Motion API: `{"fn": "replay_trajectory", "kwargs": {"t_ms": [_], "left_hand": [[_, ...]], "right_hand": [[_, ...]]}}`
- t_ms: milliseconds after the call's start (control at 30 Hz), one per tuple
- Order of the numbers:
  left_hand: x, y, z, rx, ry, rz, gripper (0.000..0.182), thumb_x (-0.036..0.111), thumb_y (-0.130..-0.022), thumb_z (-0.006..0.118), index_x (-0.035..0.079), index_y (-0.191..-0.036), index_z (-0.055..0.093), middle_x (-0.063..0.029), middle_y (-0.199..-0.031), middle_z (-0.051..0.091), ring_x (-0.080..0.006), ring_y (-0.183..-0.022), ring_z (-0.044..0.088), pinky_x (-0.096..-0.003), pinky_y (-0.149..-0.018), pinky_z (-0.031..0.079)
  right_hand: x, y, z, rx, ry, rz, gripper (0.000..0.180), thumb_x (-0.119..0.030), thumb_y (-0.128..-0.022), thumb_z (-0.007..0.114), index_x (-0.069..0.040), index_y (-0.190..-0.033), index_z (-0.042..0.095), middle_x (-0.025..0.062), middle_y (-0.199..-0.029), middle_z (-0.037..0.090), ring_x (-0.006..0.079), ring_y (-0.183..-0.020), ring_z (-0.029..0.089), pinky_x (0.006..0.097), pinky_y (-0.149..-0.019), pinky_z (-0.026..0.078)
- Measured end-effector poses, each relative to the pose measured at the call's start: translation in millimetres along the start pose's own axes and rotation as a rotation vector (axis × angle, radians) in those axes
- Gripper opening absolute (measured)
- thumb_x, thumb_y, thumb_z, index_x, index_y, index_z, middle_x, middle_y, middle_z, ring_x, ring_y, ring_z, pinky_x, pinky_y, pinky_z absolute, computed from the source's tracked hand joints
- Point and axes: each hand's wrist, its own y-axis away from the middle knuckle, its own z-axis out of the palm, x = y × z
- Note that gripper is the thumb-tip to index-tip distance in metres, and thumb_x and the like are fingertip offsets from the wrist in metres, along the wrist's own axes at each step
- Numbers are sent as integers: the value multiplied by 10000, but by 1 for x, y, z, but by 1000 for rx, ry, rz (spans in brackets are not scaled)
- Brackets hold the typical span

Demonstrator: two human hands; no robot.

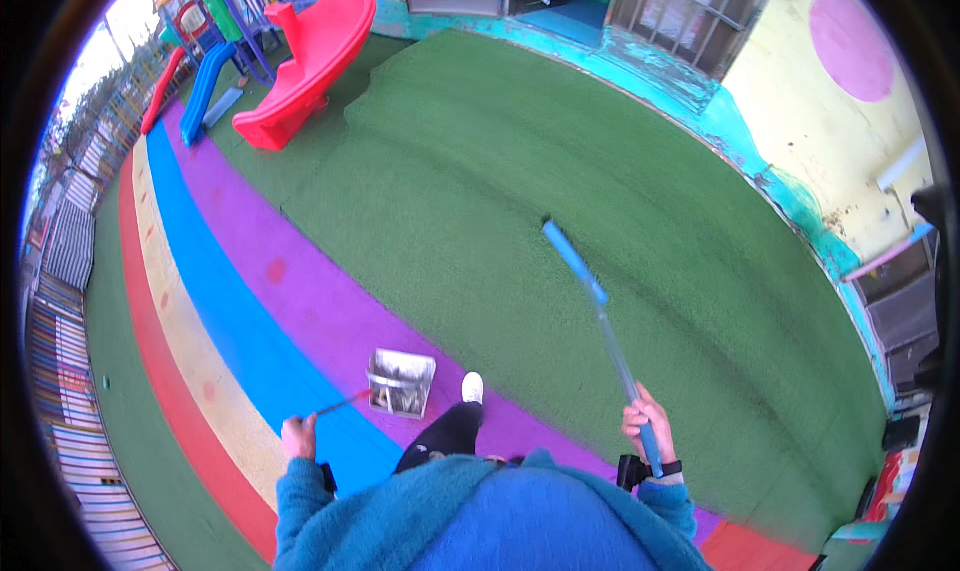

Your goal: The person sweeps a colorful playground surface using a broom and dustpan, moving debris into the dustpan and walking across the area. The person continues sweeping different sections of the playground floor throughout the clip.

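My right hand (649, 425) is closed around the pole of a long-handled broom (619, 357). Its long blue head (574, 256) reaches out over the green ground, and a dark fringe, probably bristles, shows along the edge and far end. On the other side, my left hand (300, 436) grips the thin dark-and-red handle of a dustpan (382, 357). The pan is pale, box-shaped and open at the top, with a bar across it. Some greyish debris lies inside, too blurred to name. The dustpan is over the purple stripe, left of my white shoe (472, 389).
Green soft flooring (465, 158) spreads ahead, with purple (300, 286), blue, beige and red stripes at left. A red spiral slide (315, 61) and a blue slide (204, 95) stand far left. A fence (90, 466) borders the left; a painted wall (795, 121) curves along the right.
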Motion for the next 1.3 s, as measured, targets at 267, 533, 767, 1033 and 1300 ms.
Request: {"fn": "replay_trajectory", "kwargs": {"t_ms": [267,533,767,1033,1300], "left_hand": [[191,-139,-62,189,31,91,380,376,-726,678,-1,-750,640,-199,-723,628,-362,-710,621,-431,-611,468],[329,-270,-53,276,155,63,382,353,-758,672,-24,-733,618,-164,-612,585,-217,-567,581,-392,-535,426],[364,-331,-81,332,165,-73,398,347,-780,669,-20,-663,570,-56,-523,479,-112,-504,422,-337,-466,332],[393,-421,-88,271,94,-138,391,373,-792,647,-10,-728,608,-83,-570,538,-135,-525,480,-336,-484,360],[337,-589,-94,214,-39,-34,381,415,-768,652,37,-819,655,-146,-720,645,-290,-684,640,-382,-609,484]], "right_hand": [[-113,-134,102,22,113,-134,654,-116,-881,477,-155,-1436,133,4,-748,438,41,-546,405,201,-485,359],[-222,-328,165,180,538,-37,688,-96,-873,481,-119,-1441,94,2,-724,449,54,-541,416,190,-467,382],[-279,-421,246,-30,554,286,672,-106,-877,466,-158,-1444,110,34,-756,476,55,-560,422,198,-460,382],[-258,-523,294,-171,528,716,643,-33,-879,424,-172,-1441,145,19,-791,465,22,-539,360,145,-420,310],[-75,-585,351,32,-66,856,416,-98,-939,421,-163,-1337,321,18,-779,409,9,-537,373,133,-413,314]]}}
